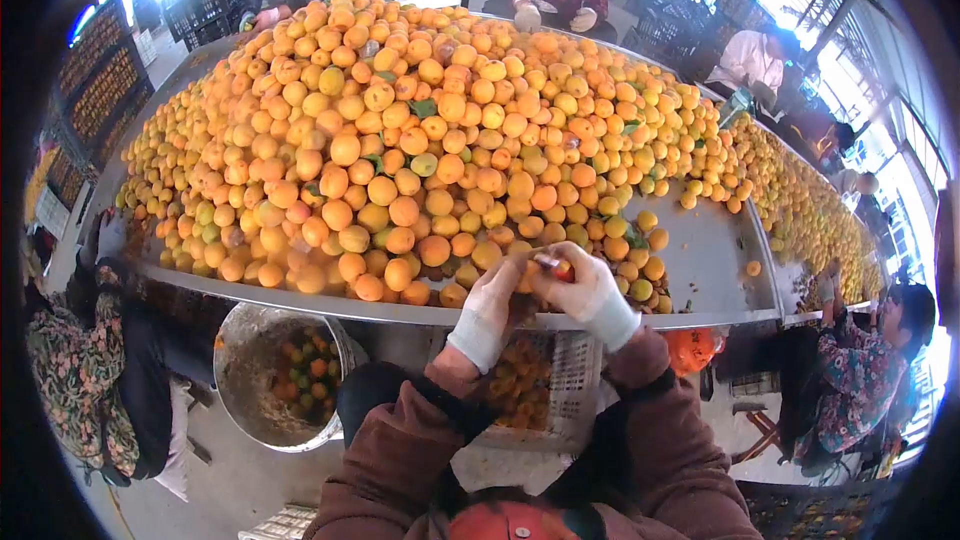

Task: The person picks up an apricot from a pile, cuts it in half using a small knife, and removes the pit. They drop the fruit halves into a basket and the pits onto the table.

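Observation:
Both my hands wear white gloves and meet at the near edge of a big heap of apricots (430,150). My left hand (488,312) has its fingers closed around an apricot (524,278), which they mostly cover. Pressed close beside it, my right hand (592,298) grips a small red-handled knife (562,270). A short silvery part of it shows near the fruit; the rest is hidden in the glove. Below my hands, a light plastic crate (572,380) holds orange apricot pieces.
The heap lies on a metal table (715,250) with a raised rim. A large bucket (240,365) with discarded-looking fruit stands lower left. An orange bag (690,348) hangs right of my arm. Several people sit around the table, including a person (870,360) at right. Dark crates (95,80) are stacked left.

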`<state>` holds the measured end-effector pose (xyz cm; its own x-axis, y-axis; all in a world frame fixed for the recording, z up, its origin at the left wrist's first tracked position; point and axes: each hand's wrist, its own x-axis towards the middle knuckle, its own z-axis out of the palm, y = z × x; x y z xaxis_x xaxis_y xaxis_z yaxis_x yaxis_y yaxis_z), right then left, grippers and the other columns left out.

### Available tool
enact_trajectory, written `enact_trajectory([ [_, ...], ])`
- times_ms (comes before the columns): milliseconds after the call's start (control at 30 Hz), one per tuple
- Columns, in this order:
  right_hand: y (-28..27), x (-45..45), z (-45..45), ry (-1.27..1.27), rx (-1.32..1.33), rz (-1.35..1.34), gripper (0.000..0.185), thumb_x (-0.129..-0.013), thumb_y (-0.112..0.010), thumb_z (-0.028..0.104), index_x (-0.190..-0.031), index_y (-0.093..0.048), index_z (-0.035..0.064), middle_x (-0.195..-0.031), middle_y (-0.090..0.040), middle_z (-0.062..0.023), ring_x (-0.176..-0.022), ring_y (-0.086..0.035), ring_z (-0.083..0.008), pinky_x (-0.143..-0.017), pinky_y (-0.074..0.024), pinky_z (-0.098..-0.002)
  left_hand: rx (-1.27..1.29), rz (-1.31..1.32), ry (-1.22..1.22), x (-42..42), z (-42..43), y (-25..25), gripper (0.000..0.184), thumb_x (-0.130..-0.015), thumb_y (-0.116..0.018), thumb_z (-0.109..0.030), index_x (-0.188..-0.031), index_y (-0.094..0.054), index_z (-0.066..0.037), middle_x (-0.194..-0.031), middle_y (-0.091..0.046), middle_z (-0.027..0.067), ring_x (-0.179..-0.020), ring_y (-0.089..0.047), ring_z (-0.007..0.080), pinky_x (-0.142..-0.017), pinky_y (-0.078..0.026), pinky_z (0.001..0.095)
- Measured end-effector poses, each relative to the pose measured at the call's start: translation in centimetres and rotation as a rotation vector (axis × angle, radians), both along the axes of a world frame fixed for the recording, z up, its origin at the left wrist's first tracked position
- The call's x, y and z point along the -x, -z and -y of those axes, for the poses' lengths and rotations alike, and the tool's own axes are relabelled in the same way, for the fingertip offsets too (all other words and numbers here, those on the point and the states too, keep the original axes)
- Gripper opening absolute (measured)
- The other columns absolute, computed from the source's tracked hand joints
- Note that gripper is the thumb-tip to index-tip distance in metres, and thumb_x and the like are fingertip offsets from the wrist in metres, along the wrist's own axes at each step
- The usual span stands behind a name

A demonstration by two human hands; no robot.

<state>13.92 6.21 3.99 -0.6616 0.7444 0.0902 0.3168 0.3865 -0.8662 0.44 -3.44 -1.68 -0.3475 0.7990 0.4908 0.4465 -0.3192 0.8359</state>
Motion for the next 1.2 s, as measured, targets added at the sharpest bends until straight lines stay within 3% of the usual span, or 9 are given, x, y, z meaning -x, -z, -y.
enact_trajectory([
  [133,0.4,-2.4,2.9,0.124,0.263,-0.321,0.024,-0.097,-0.054,0.02,-0.106,-0.057,-0.0019,-0.083,-0.059,-0.0006,-0.074,-0.053,-0.0097,-0.067,-0.0466,-0.0252,-0.039,-0.016,0.219,0.3,-0.2,-1.5,0.058,-0.077,-0.061,0.011,-0.131,-0.043,0.003,-0.124,-0.056,0.0206,-0.106,-0.061,0.0339,-0.091,-0.049,0.036],
  [200,2.4,-3.2,3.7,0.105,0.312,-0.41,0.026,-0.1,-0.05,0.024,-0.107,-0.053,-0.0012,-0.083,-0.054,0.0004,-0.076,-0.048,-0.0083,-0.066,-0.043,-0.0238,-0.009,1.042,0.391,-0.8,0.2,-2.8,0.036,-0.092,-0.051,0.004,-0.128,-0.049,0.002,-0.122,-0.056,0.0137,-0.104,-0.06,0.0198,-0.087,-0.05,0.0312],
  [233,2.4,-3.2,4.4,0.072,0.301,-0.386,0.027,-0.1,-0.049,0.024,-0.108,-0.052,-0.0014,-0.084,-0.055,-0.0003,-0.076,-0.049,-0.0088,-0.067,-0.0433,-0.0241,0.004,1.035,0.392,-0.6,0.0,-2.1,0.036,-0.092,-0.051,0.004,-0.128,-0.049,0.002,-0.122,-0.056,0.0137,-0.104,-0.06,0.0198,-0.087,-0.05,0.0312],
  [300,3.0,-3.0,5.2,0.039,0.24,-0.347,0.031,-0.1,-0.049,0.026,-0.111,-0.051,-0.0026,-0.086,-0.057,-0.0038,-0.078,-0.051,-0.011,-0.069,-0.045,-0.0255,-0.294,-0.089,0.147,0.0,-0.9,-0.3,0.05,-0.086,-0.057,0.008,-0.134,-0.04,0.004,-0.133,-0.05,0.0217,-0.117,-0.057,0.0328,-0.097,-0.047,0.0385],
  [333,3.5,-2.9,5.4,0.05,0.245,-0.355,0.031,-0.1,-0.049,0.026,-0.111,-0.051,-0.0026,-0.086,-0.057,-0.0038,-0.078,-0.051,-0.011,-0.069,-0.045,-0.0255,-0.288,-0.094,0.159,-0.4,-0.9,-0.7,0.05,-0.086,-0.057,0.008,-0.134,-0.04,0.004,-0.133,-0.05,0.0217,-0.117,-0.057,0.0328,-0.097,-0.047,0.0385],
  [400,4.1,-2.7,5.6,0.08,0.147,-0.378,0.034,-0.099,-0.052,0.027,-0.113,-0.051,-0.0035,-0.088,-0.059,-0.0061,-0.08,-0.051,-0.0111,-0.071,-0.0458,-0.0263,-0.03,1.407,0.615,-1.4,-0.7,-1.9,0.045,-0.095,-0.05,-0.005,-0.137,-0.037,0.005,-0.139,-0.046,0.0203,-0.128,-0.048,0.0293,-0.105,-0.041,0.0384],
  [433,3.9,-2.9,5.7,0.047,0.186,-0.354,0.035,-0.098,-0.053,0.027,-0.115,-0.051,-0.0038,-0.088,-0.061,-0.0082,-0.081,-0.053,-0.0117,-0.072,-0.0463,-0.0267,-0.072,0.793,0.493,-2.0,-0.4,-2.2,0.048,-0.099,-0.044,-0.017,-0.141,-0.034,0.005,-0.139,-0.045,0.017,-0.13,-0.045,0.0256,-0.108,-0.036,0.0377],
  [533,3.6,-3.0,6.2,0.105,0.21,-0.324,0.035,-0.099,-0.052,0.027,-0.116,-0.05,-0.004,-0.087,-0.062,-0.0093,-0.08,-0.056,-0.0136,-0.072,-0.0467,-0.027,-0.006,1.19,0.551,-3.0,-0.6,-3.2,0.051,-0.1,-0.041,-0.026,-0.141,-0.034,0.004,-0.137,-0.047,0.0154,-0.127,-0.047,0.0242,-0.108,-0.035,0.037],
  [1200,5.0,-2.2,6.4,0.137,0.282,-0.373,0.041,-0.099,-0.052,0.03,-0.121,-0.047,-0.0046,-0.086,-0.063,-0.0135,-0.079,-0.059,-0.0174,-0.071,-0.0484,-0.0306,-0.01,1.046,0.538,-3.3,-0.6,-2.8,0.055,-0.098,-0.046,-0.027,-0.143,-0.033,0.003,-0.135,-0.049,0.0141,-0.125,-0.047,0.0234,-0.106,-0.037,0.0357],
])
